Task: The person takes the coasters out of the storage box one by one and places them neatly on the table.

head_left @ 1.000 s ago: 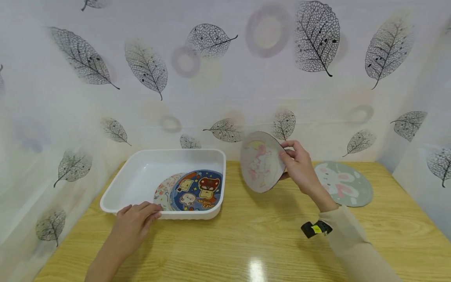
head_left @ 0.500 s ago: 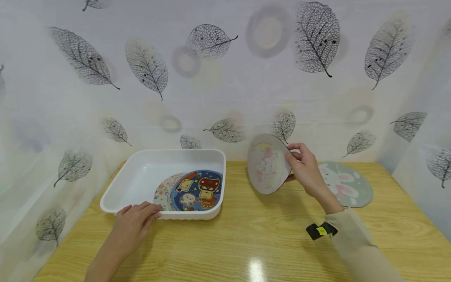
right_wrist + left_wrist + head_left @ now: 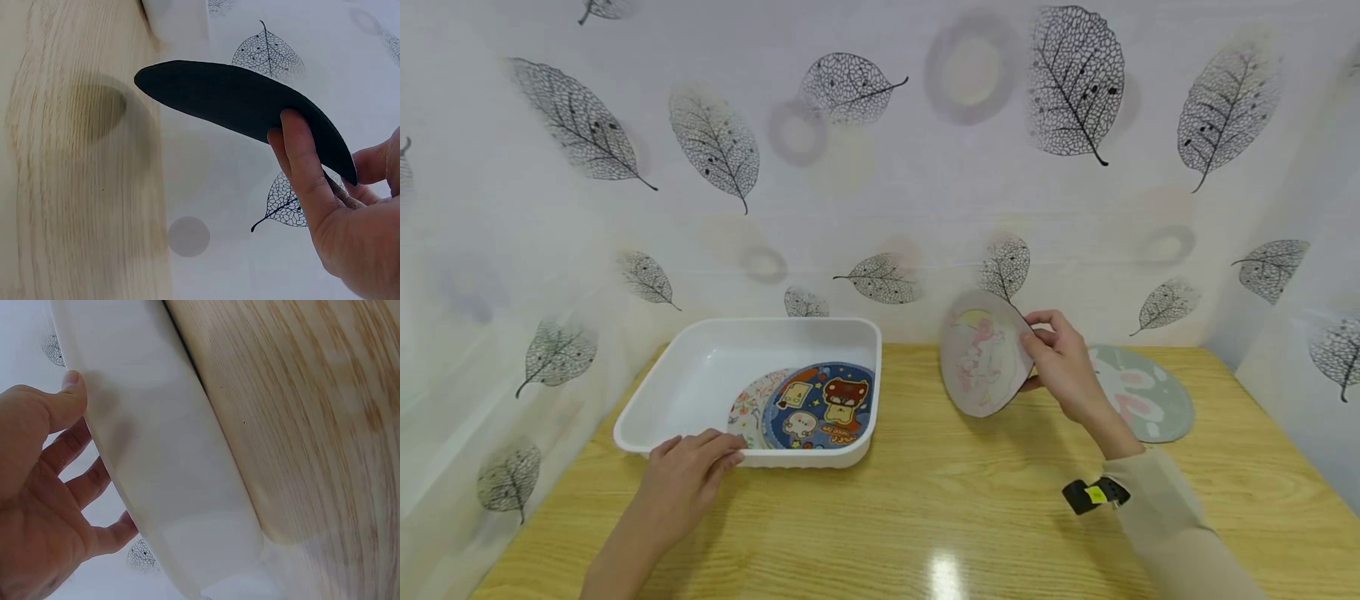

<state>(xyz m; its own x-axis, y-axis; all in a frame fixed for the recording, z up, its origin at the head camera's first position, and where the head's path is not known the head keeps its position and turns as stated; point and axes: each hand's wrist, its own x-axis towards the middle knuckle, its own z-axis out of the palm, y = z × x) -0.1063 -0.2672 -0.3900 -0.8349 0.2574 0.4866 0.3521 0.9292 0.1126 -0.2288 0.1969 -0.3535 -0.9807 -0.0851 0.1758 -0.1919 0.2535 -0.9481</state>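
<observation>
My right hand [image 3: 1063,367] pinches the edge of a round mat [image 3: 981,358] with a pale grey, pink-printed face. The mat is held tilted above the table; in the right wrist view its dark underside [image 3: 212,100] shows, with fingers [image 3: 303,150] spread against it. A green round mat [image 3: 1150,396] with a white rabbit lies on the table, partly hidden behind the right hand. My left hand [image 3: 688,471] holds the front rim of a white plastic basin [image 3: 835,457]. Inside it, a dark blue cartoon mat [image 3: 816,412] overlaps a floral mat [image 3: 748,408].
A wooden table [image 3: 955,500] carries everything. Behind it and along both sides hangs a white curtain [image 3: 880,192] printed with leaves. A black band [image 3: 1093,495] with a yellow mark sits by the right sleeve [image 3: 1157,500].
My right hand has drawn the pale mat a little to the right and slightly down, covering more of the rabbit mat. The left hand and basin have stayed in place.
</observation>
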